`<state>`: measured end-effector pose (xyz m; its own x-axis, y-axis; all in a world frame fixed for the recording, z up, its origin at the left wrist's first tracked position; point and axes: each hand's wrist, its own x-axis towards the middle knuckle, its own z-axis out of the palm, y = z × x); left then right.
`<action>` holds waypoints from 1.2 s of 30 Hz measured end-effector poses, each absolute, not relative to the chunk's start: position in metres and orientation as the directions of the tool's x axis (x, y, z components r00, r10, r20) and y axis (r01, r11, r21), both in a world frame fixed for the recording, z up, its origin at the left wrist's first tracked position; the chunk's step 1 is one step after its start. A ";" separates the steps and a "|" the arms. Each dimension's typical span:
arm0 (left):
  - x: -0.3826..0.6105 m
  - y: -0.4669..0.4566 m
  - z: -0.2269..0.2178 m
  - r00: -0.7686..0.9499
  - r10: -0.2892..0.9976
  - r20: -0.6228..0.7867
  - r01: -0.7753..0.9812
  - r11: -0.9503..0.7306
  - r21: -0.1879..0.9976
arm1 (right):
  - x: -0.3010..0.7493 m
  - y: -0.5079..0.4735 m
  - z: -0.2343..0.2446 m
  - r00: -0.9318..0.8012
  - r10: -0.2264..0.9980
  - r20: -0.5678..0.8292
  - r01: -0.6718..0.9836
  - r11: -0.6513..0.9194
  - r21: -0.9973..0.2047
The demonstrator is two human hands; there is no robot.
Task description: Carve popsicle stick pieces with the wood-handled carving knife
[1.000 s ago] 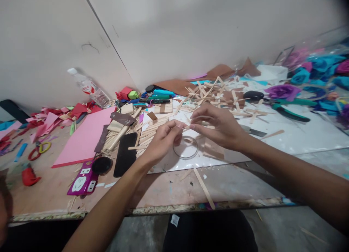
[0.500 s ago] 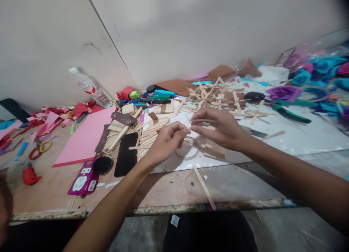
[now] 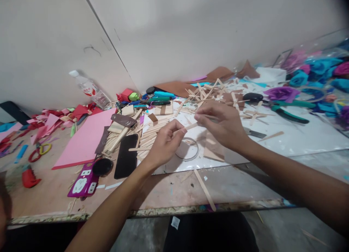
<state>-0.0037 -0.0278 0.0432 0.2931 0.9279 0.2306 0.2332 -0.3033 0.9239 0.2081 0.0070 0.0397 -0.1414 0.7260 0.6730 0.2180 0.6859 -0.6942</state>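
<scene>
My left hand pinches one end of a short wooden craft stick between thumb and fingertips. My right hand hovers just right of it, fingers curled, its fingertips pinching another thin stick beside the first one's far end. Both hands are raised a little above a white sheet, over a clear round ring lying on it. A heap of loose and glued wooden sticks lies just behind the hands.
A black phone, a purple power strip and a pink sheet lie to the left. Green-handled pliers and paper flowers are at the right. A loose stick rests near the table's front edge.
Both hands have risen slightly and drawn apart a little; the stick between them is now exposed and tilted up toward the right hand.
</scene>
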 end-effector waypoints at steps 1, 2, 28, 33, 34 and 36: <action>-0.004 -0.027 0.043 0.273 0.932 0.239 0.234 -0.305 0.923 | 0.207 0.007 0.040 -0.091 0.739 0.668 0.200 0.671 -0.714; -0.004 -0.027 0.042 0.252 0.935 0.251 0.236 -0.311 0.921 | 0.206 0.006 0.040 -0.060 0.754 0.654 0.172 0.653 -0.738; 0.010 -0.037 0.029 0.124 0.901 0.415 0.206 -0.433 0.878 | 0.184 -0.024 0.038 -0.272 0.858 0.436 -0.259 0.371 -0.892; 0.008 -0.037 0.029 0.128 0.906 0.403 0.202 -0.422 0.884 | 0.184 -0.022 0.037 -0.283 0.872 0.399 -0.237 0.340 -0.910; 0.008 -0.037 0.029 0.133 0.905 0.404 0.197 -0.424 0.884 | 0.185 -0.021 0.036 -0.286 0.877 0.387 -0.228 0.330 -0.916; 0.008 -0.038 0.030 0.140 0.900 0.414 0.186 -0.434 0.881 | 0.186 -0.020 0.035 -0.293 0.882 0.369 -0.216 0.315 -0.924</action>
